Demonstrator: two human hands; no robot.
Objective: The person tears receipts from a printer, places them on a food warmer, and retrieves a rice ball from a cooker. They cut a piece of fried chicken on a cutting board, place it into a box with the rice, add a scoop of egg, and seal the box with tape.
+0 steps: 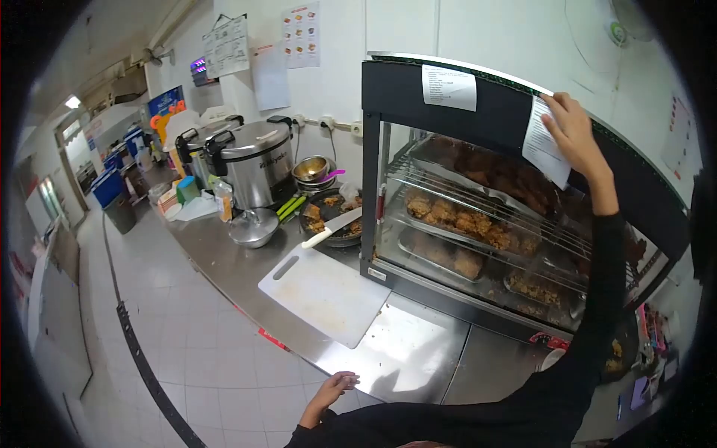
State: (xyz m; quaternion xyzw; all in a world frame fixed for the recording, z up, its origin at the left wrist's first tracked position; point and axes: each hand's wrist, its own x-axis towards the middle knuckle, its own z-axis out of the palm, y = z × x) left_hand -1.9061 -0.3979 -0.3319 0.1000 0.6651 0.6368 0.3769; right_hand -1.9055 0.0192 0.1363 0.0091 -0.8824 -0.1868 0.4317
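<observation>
My right hand [573, 134] is raised to the top of a heated food display cabinet [418, 272]. Its fingers are on the upper edge of a printed paper slip [539, 145], which hangs over the dark top panel. A second printed slip [449, 87] is on the same panel, further left. Low in the view, my left hand [332, 392] hovers by the counter's front edge with its fingers loosely curled and apart, and nothing shows in it. Behind the glass, fried chicken [463, 222] lies in trays on wire racks.
A white cutting board [321, 295] lies left of the cabinet, a knife [332, 227] beyond its far edge. Behind stand a pan of food [314, 216], stacked bowls [312, 169], a metal lid [254, 226] and large rice cookers [258, 168]. Tiled floor [202, 343] runs along the left.
</observation>
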